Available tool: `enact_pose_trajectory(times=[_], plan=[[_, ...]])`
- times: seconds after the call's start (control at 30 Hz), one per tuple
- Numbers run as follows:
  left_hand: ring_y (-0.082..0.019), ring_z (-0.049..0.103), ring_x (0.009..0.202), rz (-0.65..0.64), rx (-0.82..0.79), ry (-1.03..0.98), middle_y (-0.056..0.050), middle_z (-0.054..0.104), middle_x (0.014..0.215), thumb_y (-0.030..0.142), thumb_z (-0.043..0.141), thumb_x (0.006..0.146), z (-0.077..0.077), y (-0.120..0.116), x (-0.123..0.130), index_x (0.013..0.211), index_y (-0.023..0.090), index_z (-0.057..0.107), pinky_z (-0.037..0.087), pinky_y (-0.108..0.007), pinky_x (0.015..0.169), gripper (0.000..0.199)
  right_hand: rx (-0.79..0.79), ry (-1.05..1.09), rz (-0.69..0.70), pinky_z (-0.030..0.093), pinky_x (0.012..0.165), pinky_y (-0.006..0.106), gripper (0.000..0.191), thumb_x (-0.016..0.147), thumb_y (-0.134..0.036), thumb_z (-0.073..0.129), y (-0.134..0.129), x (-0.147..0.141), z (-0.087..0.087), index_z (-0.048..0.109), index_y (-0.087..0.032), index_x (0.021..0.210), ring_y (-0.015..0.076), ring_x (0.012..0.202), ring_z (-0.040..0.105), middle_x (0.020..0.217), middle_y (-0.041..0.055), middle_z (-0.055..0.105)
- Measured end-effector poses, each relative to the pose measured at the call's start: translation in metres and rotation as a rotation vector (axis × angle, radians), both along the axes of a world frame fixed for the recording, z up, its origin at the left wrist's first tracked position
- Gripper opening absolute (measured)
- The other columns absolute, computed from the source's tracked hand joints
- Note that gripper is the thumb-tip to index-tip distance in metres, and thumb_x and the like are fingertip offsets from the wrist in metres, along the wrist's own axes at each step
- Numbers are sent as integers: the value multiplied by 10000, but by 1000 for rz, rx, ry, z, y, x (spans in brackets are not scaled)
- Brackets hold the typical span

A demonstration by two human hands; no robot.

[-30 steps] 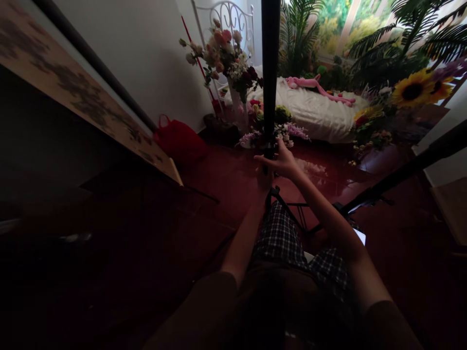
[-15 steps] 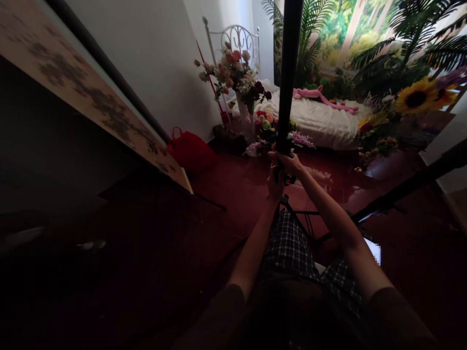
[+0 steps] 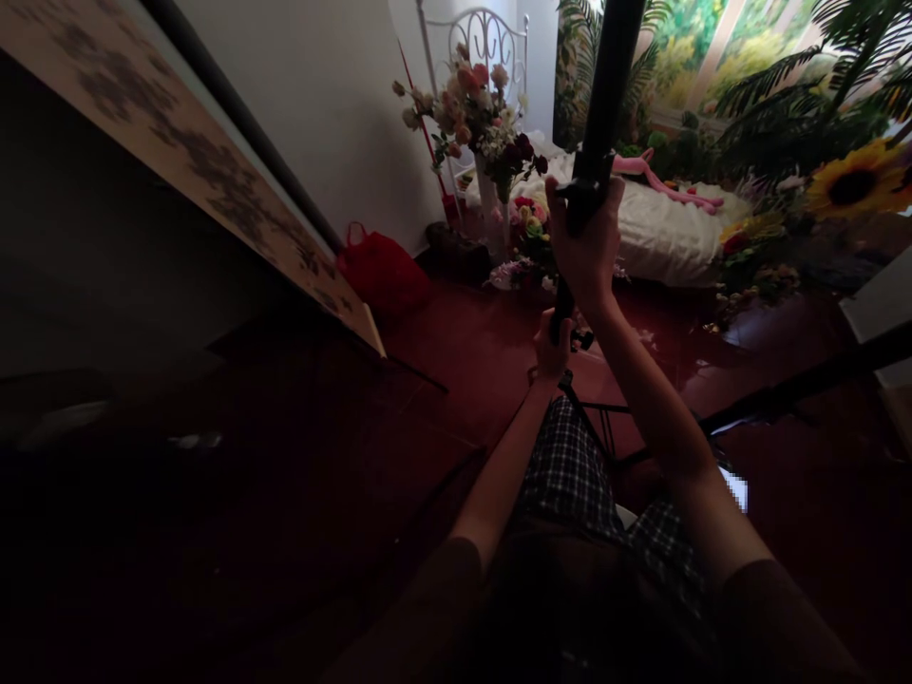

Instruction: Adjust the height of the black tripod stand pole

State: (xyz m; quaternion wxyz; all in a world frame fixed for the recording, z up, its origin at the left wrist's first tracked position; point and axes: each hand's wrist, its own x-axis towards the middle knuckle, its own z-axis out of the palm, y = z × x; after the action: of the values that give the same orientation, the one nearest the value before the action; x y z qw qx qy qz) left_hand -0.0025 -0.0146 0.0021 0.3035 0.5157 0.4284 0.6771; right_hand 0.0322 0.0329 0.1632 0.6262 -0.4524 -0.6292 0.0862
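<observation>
A black light stand point(image 3: 607, 85) rises in front of me, its pole leaning slightly right toward the top. My left hand point(image 3: 553, 350) is closed around the lower part of the pole, just above the spread legs, with a small black knob beside it. Higher up, my right hand point(image 3: 588, 249) wraps the pole just under a dark collar point(image 3: 590, 176), fingers on both sides. A slimmer section of the pole shows between the two hands. The legs stand close to my checked clothing point(image 3: 570, 465).
A tall patterned panel point(image 3: 235, 180) leans at left, near a red bag point(image 3: 381, 271). Flowers point(image 3: 474, 104), a white bed point(image 3: 670, 228) and a sunflower point(image 3: 851, 185) lie beyond. Another black pole point(image 3: 805, 385) slants across the right. The dark red floor point(image 3: 442, 418) is shiny.
My right hand has moved up the pole with the collar, away from my left hand, baring a thinner section between them. My left hand keeps its low grip. The view has shifted slightly.
</observation>
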Motion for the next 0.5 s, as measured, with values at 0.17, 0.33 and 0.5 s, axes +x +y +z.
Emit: enact_pose_trajectory(times=[0.17,0.33,0.5], plan=[[-113,574,551,38,-8,-18,-8,625,696,637,458,892,2,1,4,974,210,584,457,-249,541,453,-8,-97,-1,530,859,416,640,868,-670,504,-8,5,5,339,-183,1249,237,996,669,1035,87,601],[-128,601,605,34,8,-14,-16,624,718,646,455,885,-6,3,3,1033,213,586,472,-256,572,475,-30,-171,166,537,893,376,616,888,-539,585,-50,32,-31,336,-228,1358,221,1088,625,1187,106,587],[-129,588,626,47,17,-25,-7,612,714,699,451,854,-12,8,4,999,214,590,468,-251,588,525,-187,-173,113,518,970,391,355,919,-411,541,-98,47,-98,511,-229,1222,217,1089,598,1183,122,607]])
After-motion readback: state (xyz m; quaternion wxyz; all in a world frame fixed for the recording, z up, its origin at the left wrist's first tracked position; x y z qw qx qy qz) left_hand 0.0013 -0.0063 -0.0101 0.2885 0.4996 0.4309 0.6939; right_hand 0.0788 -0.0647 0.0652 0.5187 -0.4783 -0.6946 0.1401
